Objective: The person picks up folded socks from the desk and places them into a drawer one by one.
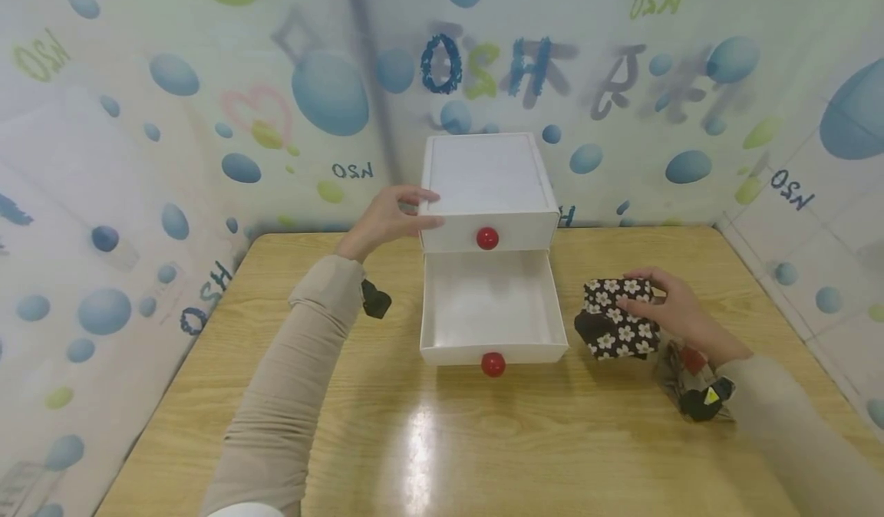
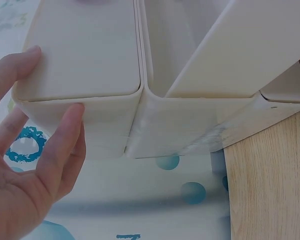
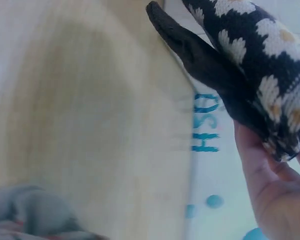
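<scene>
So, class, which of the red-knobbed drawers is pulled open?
The lower drawer: it juts out well forward, whereas the upper drawer above sits shut.

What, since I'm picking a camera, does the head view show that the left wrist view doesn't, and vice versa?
Head only: the right hand holding a black, white-flowered cloth bundle, and the round red knob on the open white drawer.

Left wrist only: the outer left wall of the white boxy drawer unit.

Both: the left hand gripping that unit, the wood-grain tabletop and the blue-spotted white wall.
</scene>
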The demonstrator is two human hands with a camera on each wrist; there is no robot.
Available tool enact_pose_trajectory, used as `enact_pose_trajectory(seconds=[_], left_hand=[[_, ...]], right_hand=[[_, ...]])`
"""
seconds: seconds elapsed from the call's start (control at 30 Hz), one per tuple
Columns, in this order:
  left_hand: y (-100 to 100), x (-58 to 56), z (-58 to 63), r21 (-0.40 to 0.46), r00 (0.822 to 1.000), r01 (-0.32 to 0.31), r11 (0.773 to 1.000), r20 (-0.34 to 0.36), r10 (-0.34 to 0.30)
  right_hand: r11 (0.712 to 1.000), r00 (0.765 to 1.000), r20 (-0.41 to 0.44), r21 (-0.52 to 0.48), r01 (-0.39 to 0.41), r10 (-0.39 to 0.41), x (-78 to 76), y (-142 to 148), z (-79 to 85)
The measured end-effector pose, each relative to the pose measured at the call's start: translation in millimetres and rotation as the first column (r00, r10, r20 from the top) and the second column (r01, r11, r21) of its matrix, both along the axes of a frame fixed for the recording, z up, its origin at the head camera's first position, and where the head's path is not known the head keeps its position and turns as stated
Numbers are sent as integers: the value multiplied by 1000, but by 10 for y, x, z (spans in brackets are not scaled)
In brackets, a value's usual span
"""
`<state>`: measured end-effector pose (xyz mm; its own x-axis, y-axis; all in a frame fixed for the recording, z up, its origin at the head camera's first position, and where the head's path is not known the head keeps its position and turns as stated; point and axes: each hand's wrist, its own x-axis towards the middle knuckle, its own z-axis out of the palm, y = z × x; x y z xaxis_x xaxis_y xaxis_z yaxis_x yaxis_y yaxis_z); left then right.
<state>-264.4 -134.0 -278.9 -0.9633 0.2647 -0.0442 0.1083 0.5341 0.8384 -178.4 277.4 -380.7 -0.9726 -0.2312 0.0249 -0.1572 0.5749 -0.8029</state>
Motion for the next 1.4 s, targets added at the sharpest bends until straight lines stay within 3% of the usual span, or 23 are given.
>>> enact_pose_trajectory(seconds=[0.27,0.53,0.7,0.97,1.2,1.4], left_hand=[[-4,0,-5,2,1000,8,1000,-4,-8],[-12,13,13,-9,1000,10,1000,-6,-10],[-10,16,29,-14,1000,11,1000,-5,-11],[-12,-2,28,-1,1000,14,1000,9,-14],[-9,4,13,-4,1000,14,1000,-5,-14],[-15,1,0,-10,999,25,1000,-24,-25]], right_hand=[[999,999,-34,13,-41,41,-89,-58,356],[992,985,-146,99,-82,96,-143,-230,677],[988,982,-138,106,-112,126,-143,-395,822],[973,972,-58,51,-226,228,-181,-702,940],[962,963,2,-54,-268,269,-284,-953,968],[945,944,31,-18,-327,327,-312,-1126,954]])
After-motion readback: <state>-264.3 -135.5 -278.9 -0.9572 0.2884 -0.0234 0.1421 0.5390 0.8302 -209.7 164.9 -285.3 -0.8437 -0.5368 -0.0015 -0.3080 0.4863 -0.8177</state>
